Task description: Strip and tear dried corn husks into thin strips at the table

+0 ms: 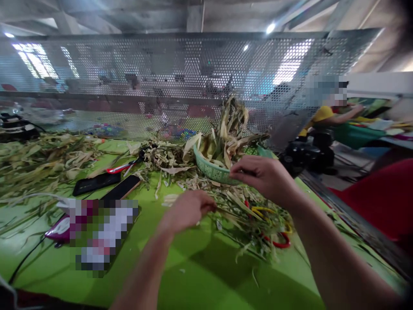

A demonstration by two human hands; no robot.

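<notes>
Your left hand and right hand work above a lime-green, smooth-topped table strewn with plant scraps. Before you stands a mint-green, perforated plastic basket, heaped with pale, papery dried husks that rise well above its rim. The fingers of your right hand are bent toward the thumb at the basket's near right edge; whether they touch it or pinch anything, the view cannot tell. Your left fingers curl inward over a loose heap of dry, greenish-tan strips in front of the basket; a strip lies at their tips, but a grip on it cannot be confirmed. Red and yellow loops poke out of the heap below your right hand. The step in hand looks like sorting husk strips by hand; the next move appears to call for a light, sure pinch, clear of those loops.
</notes>
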